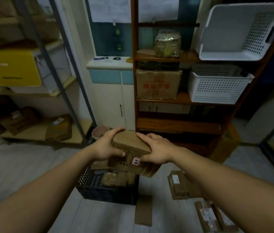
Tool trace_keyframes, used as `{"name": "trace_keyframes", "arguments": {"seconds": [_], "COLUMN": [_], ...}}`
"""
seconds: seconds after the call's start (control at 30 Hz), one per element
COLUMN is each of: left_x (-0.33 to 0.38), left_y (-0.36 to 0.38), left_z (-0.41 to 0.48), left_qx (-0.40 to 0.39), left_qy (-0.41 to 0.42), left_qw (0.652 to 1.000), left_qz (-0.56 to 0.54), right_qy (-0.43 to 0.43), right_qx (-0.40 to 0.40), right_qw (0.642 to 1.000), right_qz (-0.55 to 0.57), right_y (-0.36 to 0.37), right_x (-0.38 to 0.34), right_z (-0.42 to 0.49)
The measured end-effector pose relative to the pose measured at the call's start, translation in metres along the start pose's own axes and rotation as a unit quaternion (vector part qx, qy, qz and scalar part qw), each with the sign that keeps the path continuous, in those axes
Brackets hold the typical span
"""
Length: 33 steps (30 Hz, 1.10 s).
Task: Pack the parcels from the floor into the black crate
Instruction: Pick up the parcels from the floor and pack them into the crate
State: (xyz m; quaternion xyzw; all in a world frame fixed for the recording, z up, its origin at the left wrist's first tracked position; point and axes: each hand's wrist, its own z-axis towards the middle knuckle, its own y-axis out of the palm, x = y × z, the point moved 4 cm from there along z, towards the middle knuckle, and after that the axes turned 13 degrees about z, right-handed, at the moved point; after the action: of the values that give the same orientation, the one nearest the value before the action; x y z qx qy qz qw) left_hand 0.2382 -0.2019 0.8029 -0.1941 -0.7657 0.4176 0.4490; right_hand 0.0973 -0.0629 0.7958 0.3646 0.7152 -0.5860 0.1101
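Observation:
A brown cardboard parcel with a small red-and-white label is held in the air above the black crate. My left hand grips its left side and my right hand grips its right side. The crate stands on the floor below and holds several brown parcels. More brown parcels lie on the floor: one to the right of the crate, a flat one in front of it, and two at the lower right.
A wooden shelf unit with a cardboard box and white baskets stands behind the crate. A metal rack with boxes is at the left. A white cabinet and a small pot sit between them.

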Motion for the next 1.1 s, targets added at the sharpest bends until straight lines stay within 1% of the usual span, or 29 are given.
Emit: {"name": "trace_keyframes", "arguments": {"seconds": [0.1, 0.27, 0.37, 0.47, 0.6, 0.77, 0.87, 1.03, 1.1], "left_x": [-0.047, -0.121, -0.149, -0.168, -0.191, -0.229, -0.254, -0.294, -0.307], "left_y": [-0.024, -0.063, -0.078, -0.080, -0.066, -0.048, -0.033, 0.012, 0.033], "left_z": [-0.008, -0.016, -0.013, -0.001, 0.026, 0.071, 0.104, 0.154, 0.170], "left_qx": [0.005, -0.018, -0.031, -0.048, -0.075, -0.124, -0.127, -0.175, -0.189], "left_qy": [0.011, 0.028, 0.056, 0.066, 0.053, 0.032, 0.029, 0.027, 0.048], "left_qw": [1.000, 0.989, 0.977, 0.972, 0.970, 0.965, 0.967, 0.963, 0.960], "left_qz": [0.011, 0.143, 0.203, 0.221, 0.224, 0.228, 0.217, 0.204, 0.201], "right_qy": [0.012, -0.012, -0.012, -0.006, 0.009, -0.001, -0.010, 0.033, 0.043], "right_qx": [0.001, 0.015, 0.037, 0.041, 0.019, -0.007, -0.011, -0.029, -0.032], "right_qw": [1.000, 1.000, 0.999, 0.998, 0.998, 0.999, 1.000, 0.999, 0.998], "right_qz": [0.014, -0.021, -0.030, -0.056, -0.061, -0.046, -0.020, 0.027, 0.039], "right_y": [0.016, 0.056, 0.075, 0.085, 0.094, 0.111, 0.127, 0.163, 0.180], "right_x": [-0.033, -0.094, -0.112, -0.117, -0.103, -0.072, -0.048, 0.002, 0.020], "right_z": [0.026, 0.075, 0.097, 0.115, 0.144, 0.200, 0.238, 0.280, 0.290]}}
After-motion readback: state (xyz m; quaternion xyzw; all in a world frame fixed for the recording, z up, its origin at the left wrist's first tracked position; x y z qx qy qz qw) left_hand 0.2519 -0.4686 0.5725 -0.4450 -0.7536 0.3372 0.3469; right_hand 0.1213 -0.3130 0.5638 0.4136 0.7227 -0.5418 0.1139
